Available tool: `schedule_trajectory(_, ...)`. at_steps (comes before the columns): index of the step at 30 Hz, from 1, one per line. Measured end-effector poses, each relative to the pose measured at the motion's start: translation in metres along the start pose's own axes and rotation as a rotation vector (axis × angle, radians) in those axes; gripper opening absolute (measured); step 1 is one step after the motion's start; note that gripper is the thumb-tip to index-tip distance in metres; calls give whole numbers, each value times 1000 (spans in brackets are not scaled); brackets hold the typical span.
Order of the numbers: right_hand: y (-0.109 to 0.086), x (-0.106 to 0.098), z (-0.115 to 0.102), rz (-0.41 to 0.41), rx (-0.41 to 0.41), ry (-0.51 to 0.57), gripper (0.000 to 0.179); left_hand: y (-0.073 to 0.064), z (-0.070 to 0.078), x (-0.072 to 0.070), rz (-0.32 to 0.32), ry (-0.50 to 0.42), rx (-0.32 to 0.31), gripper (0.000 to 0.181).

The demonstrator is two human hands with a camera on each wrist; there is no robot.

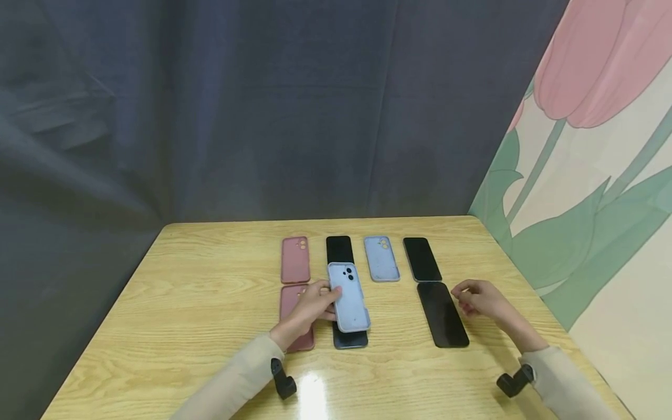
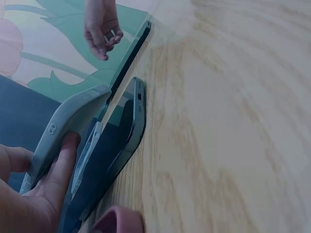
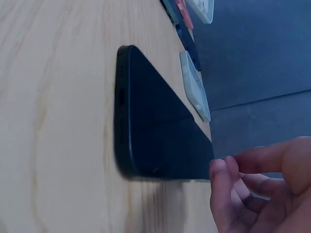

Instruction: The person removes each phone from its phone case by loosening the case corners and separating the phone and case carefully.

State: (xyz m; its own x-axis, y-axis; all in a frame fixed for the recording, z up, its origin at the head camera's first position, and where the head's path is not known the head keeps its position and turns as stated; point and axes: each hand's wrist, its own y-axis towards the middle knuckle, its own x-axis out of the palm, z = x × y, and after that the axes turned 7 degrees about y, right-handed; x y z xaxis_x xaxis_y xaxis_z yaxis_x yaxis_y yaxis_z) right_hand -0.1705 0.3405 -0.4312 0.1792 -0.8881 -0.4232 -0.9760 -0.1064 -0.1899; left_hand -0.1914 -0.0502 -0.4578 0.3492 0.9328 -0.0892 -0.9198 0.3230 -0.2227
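My left hand (image 1: pixel 313 304) grips a light blue phone case (image 1: pixel 350 303) by its left edge, thumb on the inside and fingers beneath. In the left wrist view the phone case (image 2: pixel 65 119) is tilted and raised above a dark phone (image 2: pixel 138 109). That phone's lower end (image 1: pixel 350 340) shows below the case in the head view; its middle is hidden. My right hand (image 1: pixel 480 297) hovers just right of a black phone (image 1: pixel 443 315), holding nothing. Its fingers (image 3: pixel 221 182) are loosely bent, thumb and fingertips close together, beside the phone (image 3: pixel 150 131) in the right wrist view.
Two pink phone cases, one at the back (image 1: pixel 296 259) and one in front (image 1: pixel 291 300) partly under my left arm, lie on the wooden table (image 1: pixel 210 280). Along the back are a black phone (image 1: pixel 340 249), another light blue case (image 1: pixel 382 259) and another black phone (image 1: pixel 422 259). A dark curtain (image 1: pixel 289 116) hangs behind.
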Motion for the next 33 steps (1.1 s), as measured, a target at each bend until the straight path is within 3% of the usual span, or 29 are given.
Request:
schedule_trajectory(14, 12, 16, -17, -18, -33, -9, 23, 9, 7, 26, -21, 19, -13, 37)
schedule_trajectory(23, 16, 23, -20, -26, -46, -16, 22, 15, 11, 55, -77, 12, 10, 31)
schedule_trajectory(33, 17, 25, -15, -48, -50, 7, 22, 17, 5, 79, -115, 10, -2, 26)
